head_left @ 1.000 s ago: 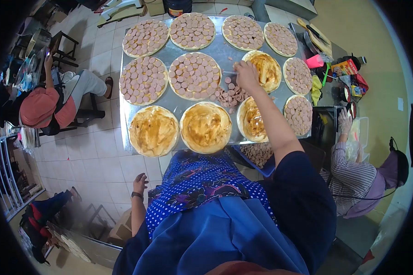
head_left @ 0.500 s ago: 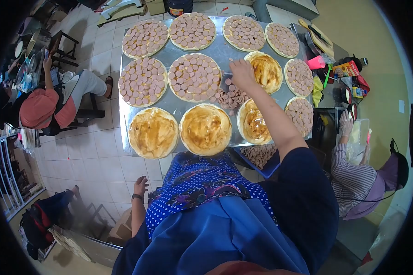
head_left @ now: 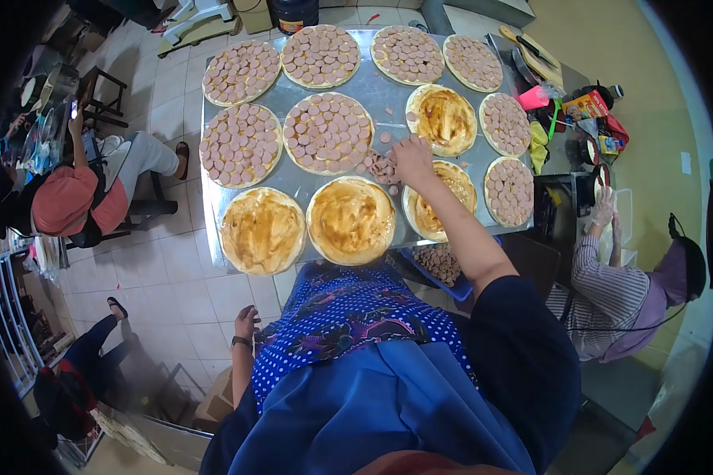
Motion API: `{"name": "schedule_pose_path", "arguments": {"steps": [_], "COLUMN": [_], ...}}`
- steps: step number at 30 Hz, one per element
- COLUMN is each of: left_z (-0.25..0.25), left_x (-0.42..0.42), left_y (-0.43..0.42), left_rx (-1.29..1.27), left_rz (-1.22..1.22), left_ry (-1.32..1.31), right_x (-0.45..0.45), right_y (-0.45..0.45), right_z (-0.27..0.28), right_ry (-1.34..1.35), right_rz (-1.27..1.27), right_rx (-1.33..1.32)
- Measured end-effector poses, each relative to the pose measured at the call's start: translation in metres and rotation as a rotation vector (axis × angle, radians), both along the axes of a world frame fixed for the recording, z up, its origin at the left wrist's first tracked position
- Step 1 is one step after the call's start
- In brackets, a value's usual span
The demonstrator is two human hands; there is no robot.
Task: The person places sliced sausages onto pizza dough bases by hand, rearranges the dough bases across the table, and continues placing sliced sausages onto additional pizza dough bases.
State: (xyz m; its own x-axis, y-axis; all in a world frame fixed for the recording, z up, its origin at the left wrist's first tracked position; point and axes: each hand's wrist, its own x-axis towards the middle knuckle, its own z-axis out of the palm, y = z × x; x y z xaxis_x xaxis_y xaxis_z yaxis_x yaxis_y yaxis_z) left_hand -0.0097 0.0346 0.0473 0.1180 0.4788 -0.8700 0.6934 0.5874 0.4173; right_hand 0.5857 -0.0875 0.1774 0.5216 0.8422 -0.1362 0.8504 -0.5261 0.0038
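My right hand (head_left: 413,162) is over the right edge of a loose pile of pink sausage slices (head_left: 381,167) on the metal table (head_left: 382,93). Its fingers point down and are bunched; whatever they hold is hidden. Just above it lies a sauced round base (head_left: 441,119) with one slice at its left edge. Another sauced base (head_left: 449,199) is partly under my right forearm. Two more sauced bases (head_left: 351,221) (head_left: 262,231) lie along the near edge. Several bases covered with slices (head_left: 329,133) fill the rest. My left hand (head_left: 246,321) hangs by my apron, fingers loosely curled and apart, holding nothing.
Below the table's near edge is a blue crate (head_left: 461,289) of slices. A gloved co-worker (head_left: 611,279) works at the right. At the left a person in a pink top (head_left: 70,194) sits. A pink cup (head_left: 533,98) stands on the side counter.
My right hand has moved down from beside the upper sauced base to the slice pile. A slice now shows on that base's left edge. The view has shifted slightly.
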Motion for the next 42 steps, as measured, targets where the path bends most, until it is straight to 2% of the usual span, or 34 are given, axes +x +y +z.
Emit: {"name": "schedule_pose_path", "arguments": {"steps": [3, 5, 6, 8, 11, 15, 17, 18, 20, 21, 23, 24, 26, 27, 29, 30, 32, 33, 35, 38, 39, 40, 42], "left_z": [-0.016, -0.023, -0.020, -0.013, -0.008, 0.001, -0.001, 0.000, -0.001, 0.000, 0.003, 0.006, 0.013, 0.018, 0.021, 0.021, 0.016, 0.008, 0.005, 0.015, 0.020, 0.021, 0.022], "left_x": [-0.013, -0.024, -0.026, -0.032, -0.046, -0.071, -0.080, -0.086, -0.091, -0.091, -0.092, -0.089, -0.082, -0.077, -0.067, -0.065, -0.061, -0.062, -0.054, -0.029, -0.019, -0.013, -0.003], "left_y": [0.004, 0.009, 0.012, 0.018, 0.026, 0.033, 0.033, 0.033, 0.033, 0.033, 0.034, 0.033, 0.031, 0.029, 0.024, 0.021, 0.017, 0.014, 0.009, 0.000, -0.004, -0.006, -0.006], "left_rx": [0.017, 0.032, 0.043, 0.044, 0.036, 0.022, 0.022, 0.018, 0.025, 0.019, 0.015, 0.031, 0.048, 0.069, 0.092, 0.087, 0.083, 0.053, 0.023, 0.023, 0.035, 0.047, 0.048], "left_rz": [-0.011, -0.012, -0.009, -0.006, -0.003, -0.026, -0.039, -0.051, -0.053, -0.069, -0.083, -0.088, -0.090, -0.102, -0.106, -0.107, -0.112, -0.092, -0.072, -0.098, -0.092, -0.086, -0.077], "left_ry": [-0.070, -0.074, -0.071, -0.061, -0.050, -0.017, 0.001, 0.026, 0.006, 0.025, 0.049, 0.041, 0.034, 0.032, 0.030, 0.031, 0.033, 0.010, -0.014, 0.014, 0.014, 0.015, -0.006], "right_x": [-0.019, -0.029, -0.031, -0.032, -0.024, 0.028, 0.050, 0.086, 0.155, 0.148, 0.122, 0.125, 0.138, 0.150, 0.174, 0.166, 0.133, 0.128, 0.126, 0.136, 0.130, 0.123, 0.109], "right_y": [-0.018, -0.025, -0.027, -0.036, -0.049, -0.087, -0.093, -0.121, -0.141, -0.132, -0.102, -0.102, -0.100, -0.109, -0.128, -0.123, -0.104, -0.100, -0.096, -0.095, -0.091, -0.088, -0.084], "right_z": [0.003, 0.005, 0.011, 0.024, 0.037, -0.011, -0.019, -0.063, -0.148, -0.129, -0.063, -0.066, -0.068, -0.080, -0.105, -0.090, -0.043, -0.044, -0.052, -0.094, -0.100, -0.100, -0.093], "right_ry": [0.064, 0.007, 0.003, 0.008, -0.053, -0.038, 0.041, 0.040, 0.006, 0.008, 0.597, 0.600, 0.830, 0.832, 1.193, 1.197, 1.481, 1.479, 1.652, 1.676, 1.556, 1.560, 1.170], "right_rz": [-0.005, -0.063, -0.061, -0.527, -0.673, -0.809, -1.152, -1.153, -0.984, -0.984, -1.390, -1.391, -1.581, -1.580, -1.589, -1.588, -1.699, -1.702, -1.440, -1.446, -1.435, -1.435, -1.291], "right_rx": [0.141, 0.418, 0.421, 0.281, 0.168, 0.256, 0.362, 0.366, 0.229, 0.231, 0.700, 0.699, 1.034, 1.030, 1.401, 1.396, 1.616, 1.616, 1.863, 1.789, 1.680, 1.681, 1.264]}}
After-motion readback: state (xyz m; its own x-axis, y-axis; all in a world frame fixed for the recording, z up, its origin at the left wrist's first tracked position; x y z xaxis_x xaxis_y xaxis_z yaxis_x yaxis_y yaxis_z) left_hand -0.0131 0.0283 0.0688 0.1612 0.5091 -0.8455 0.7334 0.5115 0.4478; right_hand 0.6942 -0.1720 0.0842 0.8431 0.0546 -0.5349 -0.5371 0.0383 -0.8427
